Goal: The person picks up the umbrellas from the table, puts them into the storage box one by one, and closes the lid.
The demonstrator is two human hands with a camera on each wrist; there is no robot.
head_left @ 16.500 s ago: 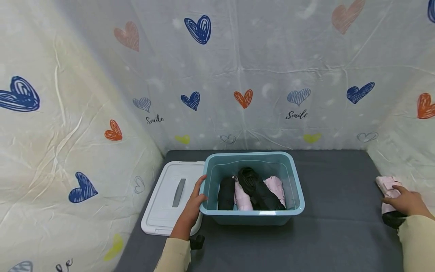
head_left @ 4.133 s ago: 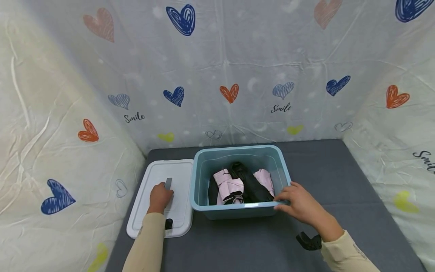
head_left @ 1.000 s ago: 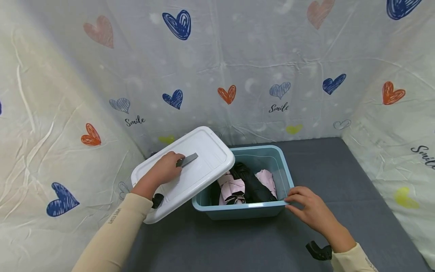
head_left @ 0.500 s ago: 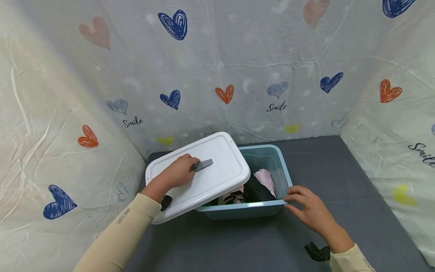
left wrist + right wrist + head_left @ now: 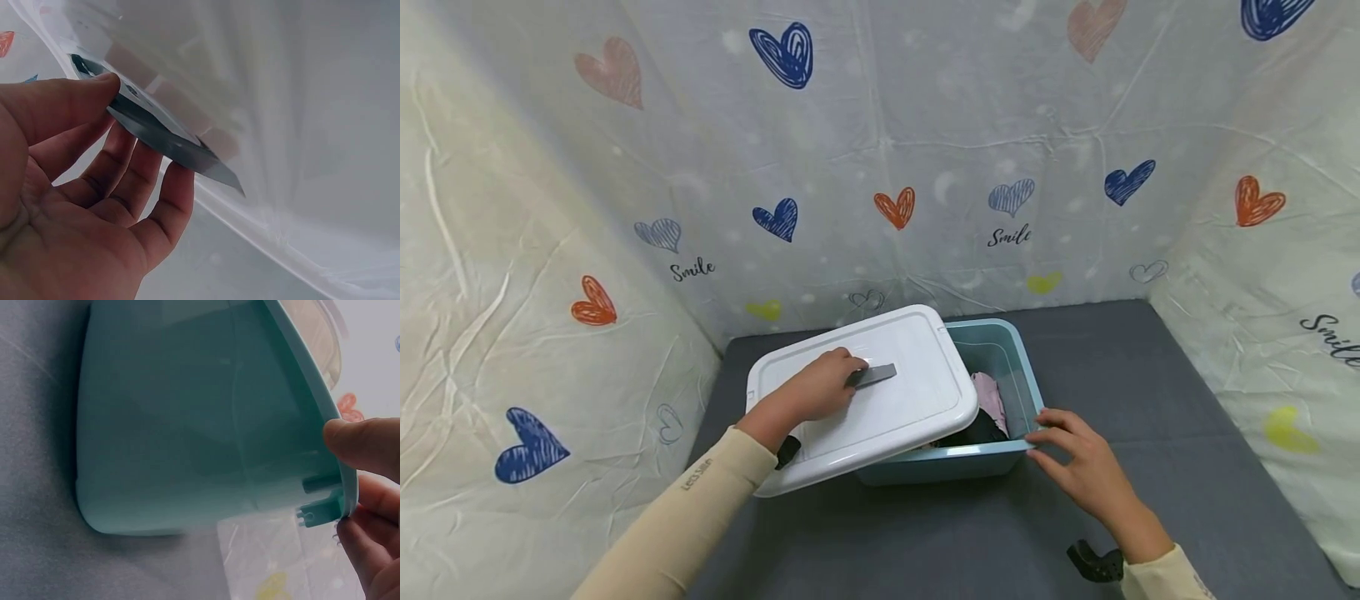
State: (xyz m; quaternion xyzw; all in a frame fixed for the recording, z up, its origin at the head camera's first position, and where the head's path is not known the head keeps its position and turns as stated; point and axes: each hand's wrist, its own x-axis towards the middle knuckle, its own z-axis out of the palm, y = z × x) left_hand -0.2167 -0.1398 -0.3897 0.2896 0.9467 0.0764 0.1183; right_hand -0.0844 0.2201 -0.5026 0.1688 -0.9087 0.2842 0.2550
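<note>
My left hand [image 5: 822, 385] pinches the grey handle [image 5: 877, 375] of a white lid [image 5: 917, 358]; the left wrist view shows the thumb on one side of the handle [image 5: 181, 150] and curled fingers on the other. The tilted lid overlaps the left and middle of a blue-green storage bin [image 5: 1000, 333]. Inside the bin's uncovered right end, a pink cloth bundle [image 5: 988, 400] and a black one [image 5: 981, 429] show; the other contents are hidden under the lid. At the bin's front right corner, my right hand [image 5: 1086, 462] grips the rim [image 5: 319, 381] between thumb and fingers.
The bin stands on a dark grey cloth-covered table [image 5: 1120, 375]. A pale curtain [image 5: 955, 167] printed with hearts hangs behind it and along both sides. Each wrist carries a black strap mount [image 5: 1093, 562].
A pink bundle went from the far right into the bin earlier. The left hand has since lifted the lid off the table and carried it rightward over the bin. The right hand stays at the rim.
</note>
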